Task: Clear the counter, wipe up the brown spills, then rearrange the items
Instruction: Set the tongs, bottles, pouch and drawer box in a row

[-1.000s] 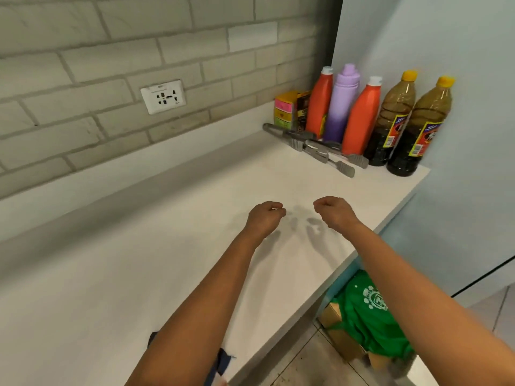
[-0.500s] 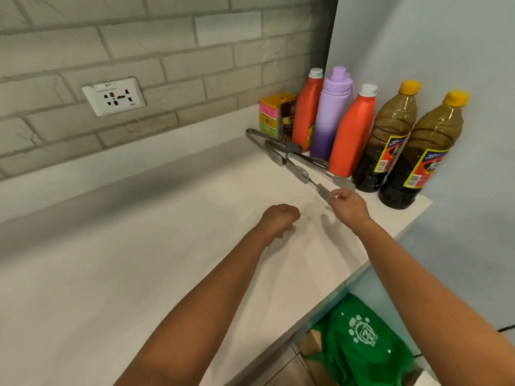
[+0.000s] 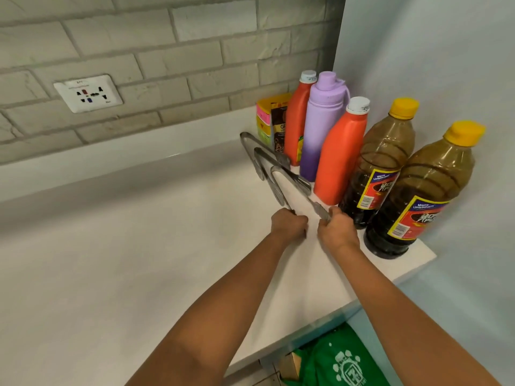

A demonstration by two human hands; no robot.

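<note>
Three pairs of metal tongs lie in a row on the white counter, in front of the bottles. My left hand and my right hand are at the near ends of the nearest tongs. Each hand's curled fingers pinch the tip of one arm, the left arm in my left hand and the right arm in my right. The other two tongs lie behind, untouched. No brown spill shows on the counter surface in view.
Against the right wall stand two orange bottles, a purple flask, two brown-liquid bottles with yellow caps and a yellow box. A wall socket sits in the brick backsplash. Below the counter edge lies a green bag.
Both hands moved forward from mid-counter to the tongs. My right hand reached a tip first, then my left hand took the other arm's tip.
</note>
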